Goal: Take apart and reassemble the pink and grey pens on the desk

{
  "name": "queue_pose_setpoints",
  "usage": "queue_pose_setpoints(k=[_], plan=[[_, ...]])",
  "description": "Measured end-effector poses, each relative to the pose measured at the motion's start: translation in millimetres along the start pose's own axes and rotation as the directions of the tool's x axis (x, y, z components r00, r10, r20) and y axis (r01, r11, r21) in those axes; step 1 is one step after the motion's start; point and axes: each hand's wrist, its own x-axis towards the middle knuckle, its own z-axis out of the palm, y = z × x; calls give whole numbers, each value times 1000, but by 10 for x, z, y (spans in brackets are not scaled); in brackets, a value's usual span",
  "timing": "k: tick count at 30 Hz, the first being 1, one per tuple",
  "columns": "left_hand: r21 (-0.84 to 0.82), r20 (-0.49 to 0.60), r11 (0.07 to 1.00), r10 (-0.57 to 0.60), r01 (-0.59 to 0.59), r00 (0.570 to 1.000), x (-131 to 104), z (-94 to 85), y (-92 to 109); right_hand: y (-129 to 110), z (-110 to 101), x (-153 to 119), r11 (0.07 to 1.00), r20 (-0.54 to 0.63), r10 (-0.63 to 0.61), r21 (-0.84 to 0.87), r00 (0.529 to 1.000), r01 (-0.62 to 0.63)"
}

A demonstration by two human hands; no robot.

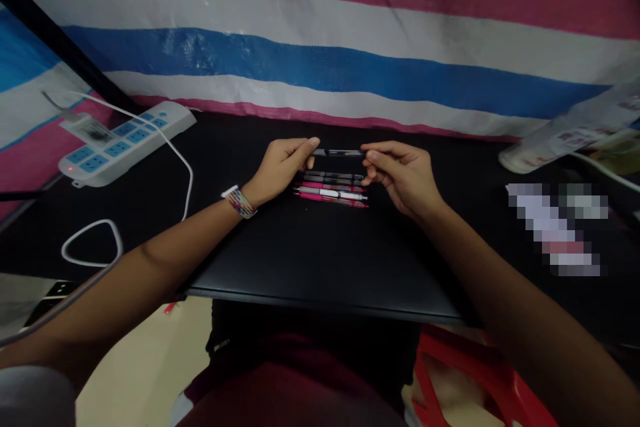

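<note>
A dark pen (343, 153) is held level between my two hands, above the black table. My left hand (286, 165) pinches its left end between thumb and fingers. At the other end, the thumb and forefinger of my right hand (404, 170) close on the tip. Just below, on the tabletop, several pens lie side by side in a row: dark ones (333, 179) at the back, then a pink and white pen (333, 194) and a pink pen (330, 200) at the front.
A white power strip (133, 143) with a plugged-in charger (87, 130) stands back left; its white cable (190, 180) loops over the black table (320, 260). At right are a clear plastic bottle (555, 140) and a blurred-out item (553, 230). A striped sheet (320, 60) hangs behind.
</note>
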Motion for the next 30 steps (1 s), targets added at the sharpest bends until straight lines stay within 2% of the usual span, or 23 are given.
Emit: queue_pose_setpoints(k=[7,13,17,19,23,27,30], plan=[[44,-58,999,35,-32,998,24,4,28,33,-31,31,990,1,109,89,994,-109],[-42,-20,994,-98,97,995,9,15,-21,42,-14,13,996,-8,75,46,997,-74],[-164,-53,986,-44,34,998,40,32,-67,53,-25,24,996,-57,78,49,995,-75],[-185,-37,983,-29,22,999,48,35,-77,57,-31,32,995,-78,84,56,993,-79],[-165,5,982,-92,92,996,43,34,-85,69,-35,38,996,-87,77,54,993,-72],[-174,-22,984,-49,45,999,42,34,-81,87,-40,42,996,-110,77,58,991,-71],[-121,-8,991,-66,64,998,44,31,-66,91,-47,49,996,-116,78,58,990,-72]])
